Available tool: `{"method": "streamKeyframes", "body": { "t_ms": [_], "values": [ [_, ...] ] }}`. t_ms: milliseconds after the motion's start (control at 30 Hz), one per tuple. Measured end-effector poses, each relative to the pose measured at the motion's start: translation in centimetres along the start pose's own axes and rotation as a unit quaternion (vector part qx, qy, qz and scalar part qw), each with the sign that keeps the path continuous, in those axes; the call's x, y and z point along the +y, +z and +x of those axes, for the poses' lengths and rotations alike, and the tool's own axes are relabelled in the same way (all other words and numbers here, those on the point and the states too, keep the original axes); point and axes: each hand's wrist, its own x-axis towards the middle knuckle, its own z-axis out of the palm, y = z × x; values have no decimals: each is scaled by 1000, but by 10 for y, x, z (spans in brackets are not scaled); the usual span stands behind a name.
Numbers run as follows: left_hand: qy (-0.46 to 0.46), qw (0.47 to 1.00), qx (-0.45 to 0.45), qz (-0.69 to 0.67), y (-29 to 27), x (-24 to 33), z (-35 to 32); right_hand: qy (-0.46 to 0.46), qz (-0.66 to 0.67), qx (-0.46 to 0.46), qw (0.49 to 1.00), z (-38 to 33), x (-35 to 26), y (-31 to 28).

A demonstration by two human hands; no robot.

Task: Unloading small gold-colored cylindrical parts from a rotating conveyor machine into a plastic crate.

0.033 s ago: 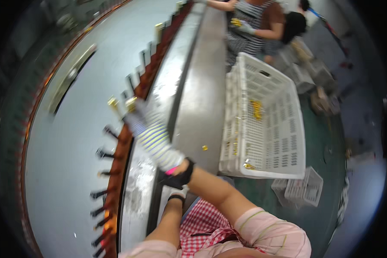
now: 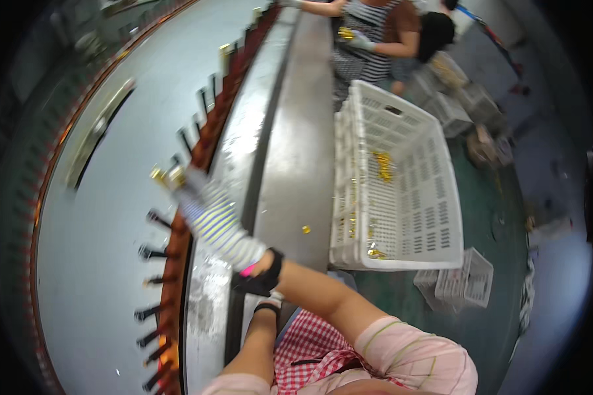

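My right hand, in a striped glove with a black wrist band, reaches to the row of upright pegs on the left. Its fingertips are closed round a small shiny gold piece, somewhat blurred. Right beside it another gold piece sits at a peg's tip. Dark pegs stick out from the reddish-brown rail below the hand. My left hand, also gloved, lies low behind my right wrist; its fingers are hidden.
A metal ledge runs beside the rail, with one loose gold piece on it. Stacked white crates holding gold pieces stand to the right. Farther off, a person in a striped apron holds gold pieces. Smaller crates stand on the floor.
The whole view has shifted, so most things sit a little farther left. The gold piece in my right hand has come slightly closer to the one beside it.
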Motion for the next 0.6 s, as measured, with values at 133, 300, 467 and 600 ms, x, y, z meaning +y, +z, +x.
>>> {"method": "streamKeyframes", "body": {
  "t_ms": [133, 300, 467, 600],
  "values": [
    [-14, 999, -33, -4, 15, 6, 2, -74, -34, -67, 994, -13, -6, 23],
    [-31, 998, -51, 1, 3, -1, 2, -58, -105, -169, 978, -21, -34, 36],
    [-17, 996, -80, 22, 7, 3, 7, -144, 12, -191, 971, -32, -81, 29],
    [17, 998, -50, 16, 3, -3, 4, -51, 162, -139, 976, -31, -78, 8]
  ]
}}
